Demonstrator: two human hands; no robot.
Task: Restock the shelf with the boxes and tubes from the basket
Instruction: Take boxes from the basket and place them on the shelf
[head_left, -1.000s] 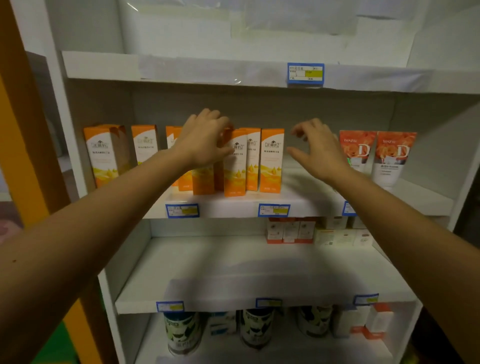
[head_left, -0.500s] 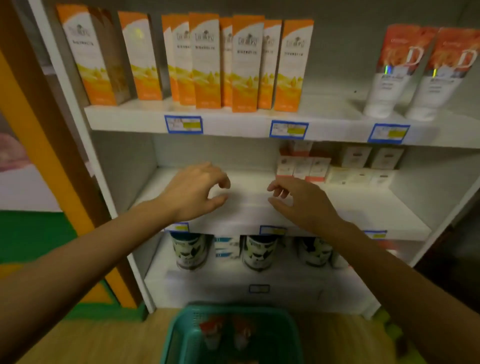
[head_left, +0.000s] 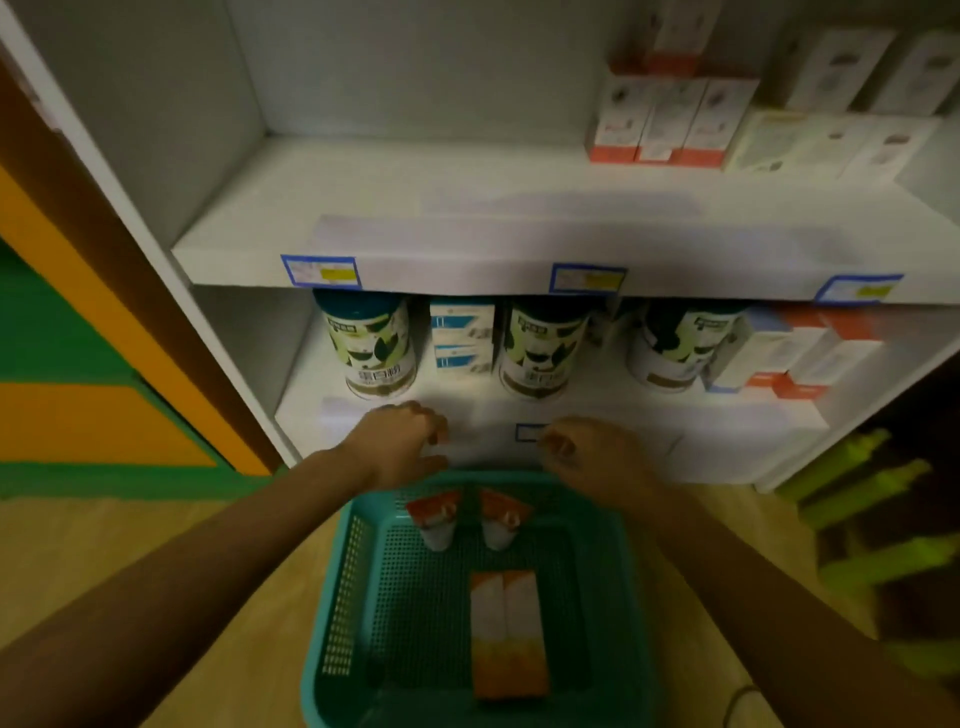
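Left of the basket (head_left: 337, 597) runs a wall (head_left: 78, 415) banded in green and orange. The teal basket itself sits on the wooden floor (head_left: 234, 561), close against the foot of the white shelf (head_left: 467, 249).

The person's left hand (head_left: 402, 447) hovers over the basket's far left corner, palm down. Its grip is apart, thumb and fingers loosely curved with a gap between them and nothing in it. Just beneath that hand, at the basket's far wall, two orange-and-white tubes (head_left: 434, 525) sit side by side, their orange ends toward the shelf. Closer to the basket's near wall, a little right of its middle, two orange-and-white boxes (head_left: 488, 623) lie flat, touching along their long sides.

The right hand (head_left: 597, 457) hangs over the basket's far right corner. It is somewhat blurred, fingers loosely bent, grip likewise apart and holding nothing. Neither hand touches the tubes or the boxes.

Beyond the basket, on the shelf's lowest board, stand three green-and-white cans (head_left: 371, 343), with a stack of small blue-and-white packs (head_left: 462, 332) between the first two. White and red cartons (head_left: 795, 358) stand to the right of the third. On the board above, more red-and-white cartons (head_left: 670, 119) sit at the right, toward the back. Blue-edged price labels (head_left: 321, 271) line that board's front edge.
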